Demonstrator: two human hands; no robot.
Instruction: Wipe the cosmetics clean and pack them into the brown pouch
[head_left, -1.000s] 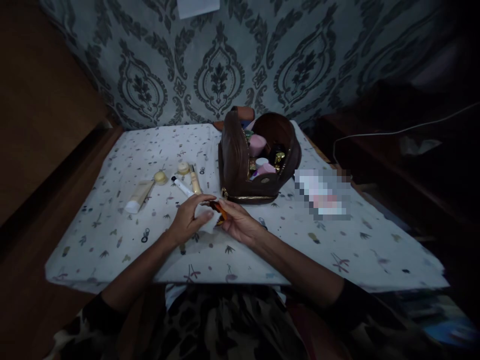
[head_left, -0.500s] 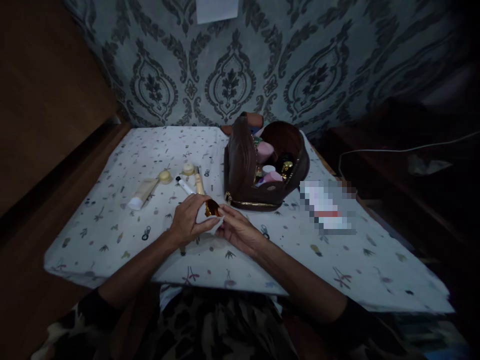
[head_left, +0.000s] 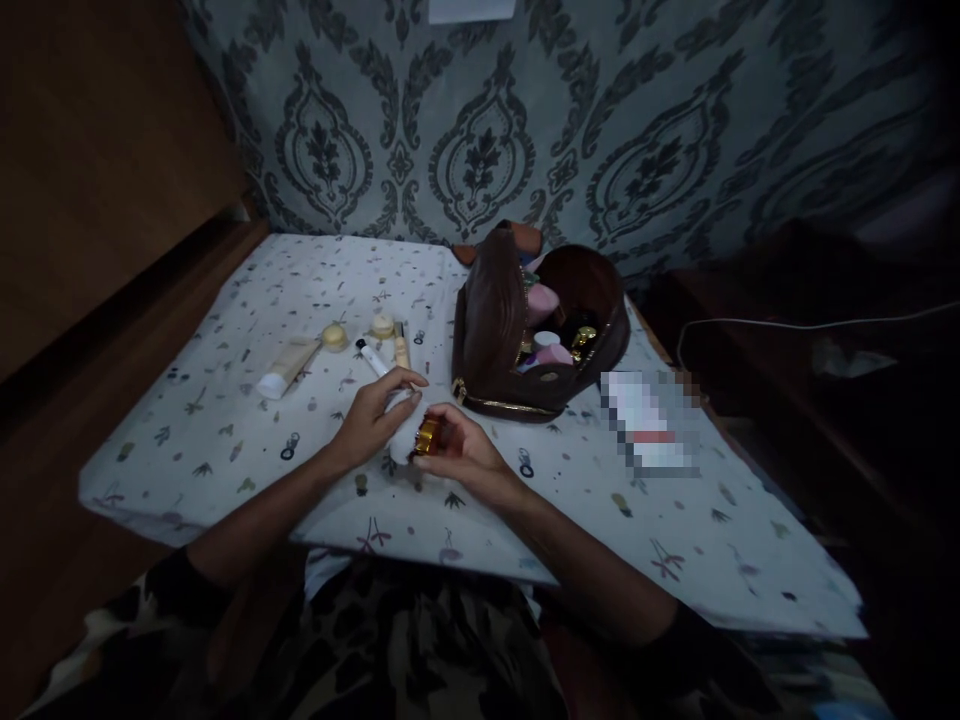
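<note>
Holding amber item (head_left: 429,437), R hand (head_left: 478,462) (L (head_left: 366,418): white cloth/tissue (head_left: 400,442)).

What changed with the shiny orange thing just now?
The amber container shifted out of the white cloth, toward the right hand, which now grips it. The left hand still holds the cloth. The brown bag and beige tube stayed put.

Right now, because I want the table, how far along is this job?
Perhaps done: two jars and three tubes outside the bag. In hand: amber item in the right hand, white cloth or tissue in the left hand. Probably left: pink containers inside the bag.
</note>
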